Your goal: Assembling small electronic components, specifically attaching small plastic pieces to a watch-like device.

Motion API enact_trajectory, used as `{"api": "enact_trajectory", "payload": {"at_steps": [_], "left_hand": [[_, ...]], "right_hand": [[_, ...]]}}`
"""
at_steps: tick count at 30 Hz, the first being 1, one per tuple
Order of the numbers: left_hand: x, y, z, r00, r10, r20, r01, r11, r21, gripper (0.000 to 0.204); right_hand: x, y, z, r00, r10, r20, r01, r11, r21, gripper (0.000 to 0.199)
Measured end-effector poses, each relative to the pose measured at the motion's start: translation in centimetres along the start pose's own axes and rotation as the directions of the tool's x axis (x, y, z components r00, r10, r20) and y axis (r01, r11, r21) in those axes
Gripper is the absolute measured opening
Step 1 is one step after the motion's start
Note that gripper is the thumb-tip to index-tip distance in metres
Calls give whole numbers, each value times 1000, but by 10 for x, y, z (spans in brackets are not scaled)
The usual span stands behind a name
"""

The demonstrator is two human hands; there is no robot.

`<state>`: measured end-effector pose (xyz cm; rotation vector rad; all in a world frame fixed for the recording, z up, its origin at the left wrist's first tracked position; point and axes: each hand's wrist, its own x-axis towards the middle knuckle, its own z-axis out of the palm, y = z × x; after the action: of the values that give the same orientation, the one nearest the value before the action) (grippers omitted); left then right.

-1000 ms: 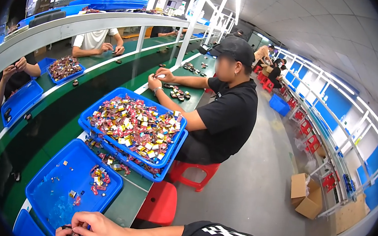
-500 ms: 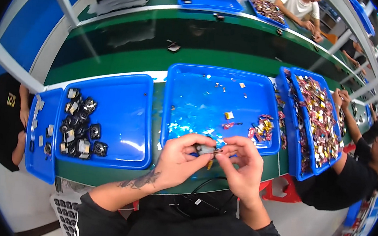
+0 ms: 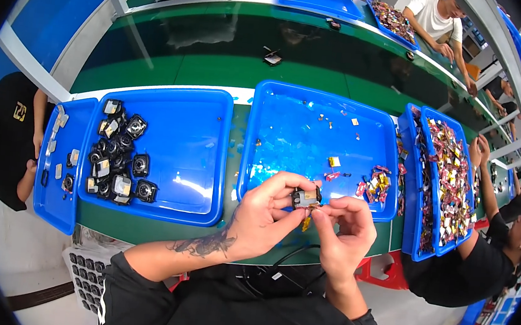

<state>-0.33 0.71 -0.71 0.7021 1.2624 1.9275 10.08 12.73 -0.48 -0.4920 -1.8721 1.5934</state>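
Note:
My left hand (image 3: 260, 212) is closed on a small black watch-like casing (image 3: 307, 197) with a pale grey rectangular face turned up. The fingers wrap its far side and the thumb presses the near edge. My right hand (image 3: 346, 238) meets it from the right, thumb and forefinger pinched at the casing's lower right corner. What lies between those fingertips is too small to make out. A little yellow strip (image 3: 306, 224) dangles just below the fingertips. Both hands are over the near edge of a blue tray (image 3: 329, 97) with a few loose small parts in it.
Left, another blue tray (image 3: 201, 157) holds several black casings (image 3: 111, 154). A narrower tray (image 3: 49, 205) lies beyond it. Right, stacked trays (image 3: 417, 196) are heaped with small red and yellow parts (image 3: 451, 168). A green conveyor belt (image 3: 212, 73) runs behind. Co-workers sit on both sides and across.
The casing has turned in my left hand so that its pale face shows more fully. The whole view has shifted, and the trays appear farther right.

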Motion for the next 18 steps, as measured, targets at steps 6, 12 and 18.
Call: {"api": "enact_trajectory", "payload": {"at_steps": [6,12,18], "left_hand": [[0,-2,1,998,46,-35,-47,999,-6,33],[2,7,-1,987,-152,-42,143,976,-164,35],[1,3,3,983,-162,-90,129,946,-297,30]], "right_hand": [[4,-1,4,990,-134,-40,119,956,-268,34],[10,-1,-3,992,58,111,-45,993,-113,44],[13,-9,1,994,47,94,-32,987,-158,38]]}}
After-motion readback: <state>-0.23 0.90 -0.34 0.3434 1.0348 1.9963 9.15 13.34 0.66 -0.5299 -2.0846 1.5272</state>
